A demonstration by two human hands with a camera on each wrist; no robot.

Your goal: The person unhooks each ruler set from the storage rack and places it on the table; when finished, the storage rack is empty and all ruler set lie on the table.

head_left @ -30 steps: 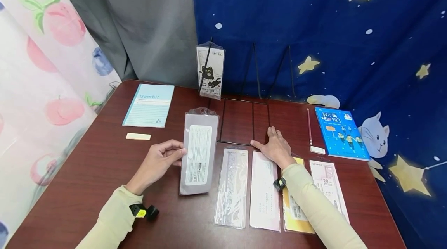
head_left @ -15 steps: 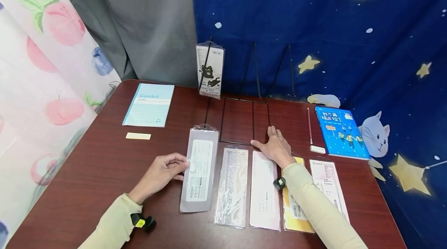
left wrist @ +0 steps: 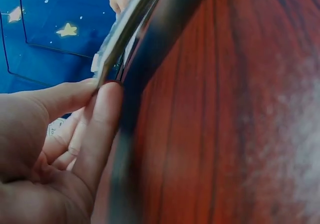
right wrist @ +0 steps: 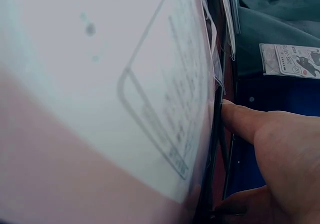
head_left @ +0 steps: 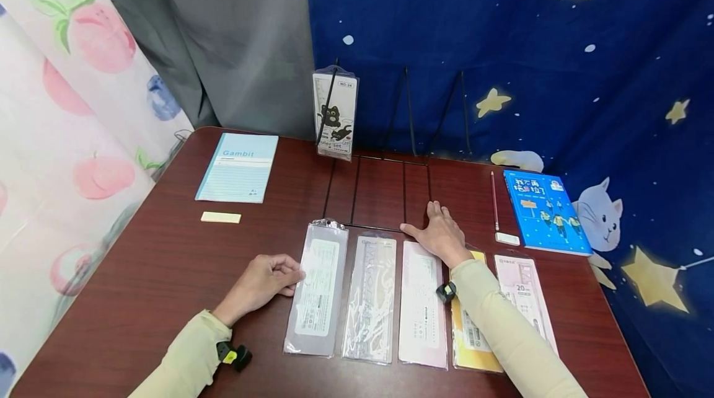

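My left hand (head_left: 261, 284) pinches the left edge of a grey ruler set package (head_left: 318, 289) between thumb and fingers. The left wrist view shows this package edge (left wrist: 111, 53) edge-on at the fingertips. The package lies low at the table front, its printed label up. My right hand (head_left: 440, 238) rests with fingers spread on the base of a black wire rack (head_left: 379, 228). A ruler set package with black cats (head_left: 337, 116) hangs on the rack's left hook.
Right of the grey package lie a clear ruler package (head_left: 370, 299), a pink one (head_left: 423, 305), a yellow one (head_left: 476, 358) and another pink one (head_left: 524, 299). A notebook (head_left: 238, 168), cream strip (head_left: 220, 217), pencil (head_left: 494, 203), eraser (head_left: 507, 239) and blue book (head_left: 546, 212) lie farther back.
My left hand has brought the grey package toward the table's front and lowered it beside the clear one. The right hand has stayed on the rack base.
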